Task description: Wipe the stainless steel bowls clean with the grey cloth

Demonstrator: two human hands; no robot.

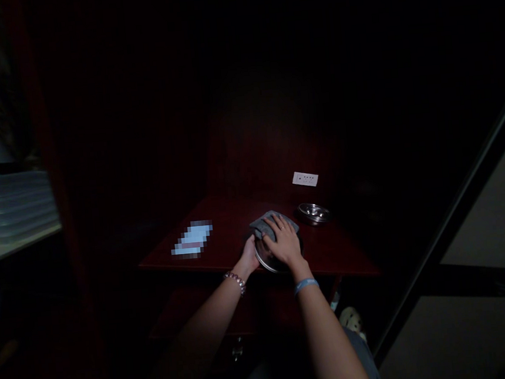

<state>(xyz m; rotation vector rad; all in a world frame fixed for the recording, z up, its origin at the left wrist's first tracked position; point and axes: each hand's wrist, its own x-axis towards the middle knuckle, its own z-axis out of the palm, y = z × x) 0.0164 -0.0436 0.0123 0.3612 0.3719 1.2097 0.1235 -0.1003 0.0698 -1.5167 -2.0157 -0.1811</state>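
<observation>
A round, shiny metal dish (269,263) is tilted at the front edge of the dark red shelf. My left hand (250,254) grips its left rim, with the fingers mostly hidden behind it. Over the dish's upper part lies a folded grey cloth (261,224). My right hand (284,241) presses the cloth against the dish, its fingers spread across the fabric. Behind and to the right, more round metal dishes (313,213) sit on the shelf, seemingly stacked.
The dark red shelf (223,215) has a blurred-out bright rectangle (192,239) on its left side. A white power socket (305,179) is on the back wall. Stacked pale trays (10,205) stand at far left. A light-coloured shoe (351,319) shows below.
</observation>
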